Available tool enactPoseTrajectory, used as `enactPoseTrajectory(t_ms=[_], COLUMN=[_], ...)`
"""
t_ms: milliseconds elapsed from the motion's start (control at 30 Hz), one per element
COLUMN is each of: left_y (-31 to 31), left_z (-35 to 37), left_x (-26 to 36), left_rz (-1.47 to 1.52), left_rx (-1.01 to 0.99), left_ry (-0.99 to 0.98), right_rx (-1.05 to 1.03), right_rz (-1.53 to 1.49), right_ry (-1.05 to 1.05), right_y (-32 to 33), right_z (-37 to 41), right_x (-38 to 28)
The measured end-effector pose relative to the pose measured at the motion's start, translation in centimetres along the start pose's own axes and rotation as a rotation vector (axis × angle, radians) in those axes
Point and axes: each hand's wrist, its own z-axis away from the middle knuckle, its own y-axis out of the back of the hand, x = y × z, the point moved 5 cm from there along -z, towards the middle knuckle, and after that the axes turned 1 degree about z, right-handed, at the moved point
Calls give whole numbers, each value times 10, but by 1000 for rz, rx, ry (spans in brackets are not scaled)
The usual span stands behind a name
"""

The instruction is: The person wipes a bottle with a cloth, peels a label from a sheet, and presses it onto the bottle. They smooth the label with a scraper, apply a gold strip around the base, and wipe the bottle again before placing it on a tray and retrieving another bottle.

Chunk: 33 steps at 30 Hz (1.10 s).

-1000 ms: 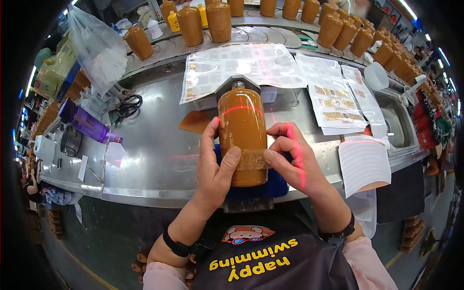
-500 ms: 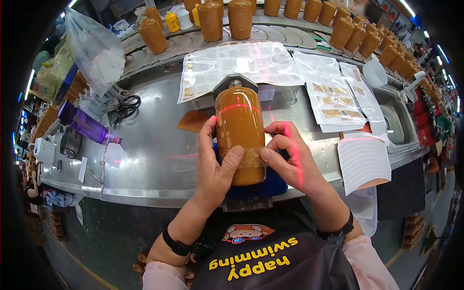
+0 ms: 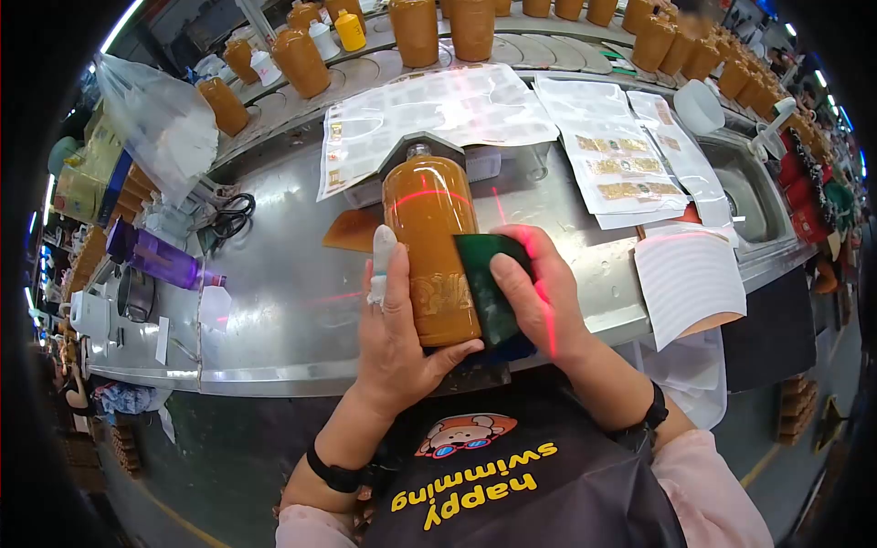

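A glossy brown bottle lies with its neck away from me, against a grey angled holder. A red laser line crosses its upper body, and a gold patterned decal sits on its lower part. My left hand grips the bottle's left side, thumb at the base; one finger has a white covering. In my right hand is a dark green scraper-like sheet, its edge against the bottle's right side. Part of a blue cloth shows beneath.
Printed decal sheets lie right of the bottle, near a sink. A brown flat piece is left of it. A purple water bottle and black scissors lie further left. Brown bottles line the conveyor behind.
My right hand has left the decal and now holds the green sheet at the bottle's side. My left hand has shifted, its thumb moving from the decal down to the base.
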Motion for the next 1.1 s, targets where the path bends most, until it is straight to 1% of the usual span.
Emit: enactPoseTrajectory(t_ms=[33,100,200,300,400,500,567,633,667,767,800,833,900,933,967,1033,1100], left_y=[-1,-3,-4,5,7,3,1,1,4,9,4,0,-5,-1,3,12,13], left_z=[1,3,4,3,0,-10,-14,-16,-15,-5,4,5,12,12,11,7,5], left_x=[-1,-3,-7,8,22,40,43,45,39,8,-5,-10,-15,-12,-8,-1,2], left_rz=[42,121,253,-191,-452,-507,-500,-488,-380,-32,-70,-49,-5,-52,-117,-250,-253], left_rx=[26,72,70,71,26,-45,-55,-98,-53,163,51,32,-2,21,8,-15,46], left_ry=[4,7,34,-131,-228,-359,-378,-409,-350,-19,78,101,163,108,89,51,32], right_rx=[11,35,58,52,43,18,-8,24,40,-93,-203,-404,-623,-435,-215,-225,-533], right_rz=[-56,-121,-125,-104,-114,-107,-80,-93,-98,620,499,385,99,306,177,431,262], right_ry=[-71,-61,-63,-68,-91,-120,-151,-183,-198,629,671,612,320,334,203,411,419], right_y=[4,6,10,12,14,17,20,22,25,18,11,7,8,11,15,14,-8], right_z=[4,10,13,11,12,10,7,-3,-7,-6,2,2,-15,-29,-40,-41,-35], right_x=[13,23,24,24,27,27,29,26,24,-27,-47,-57,-45,-38,-29,-63,-66])
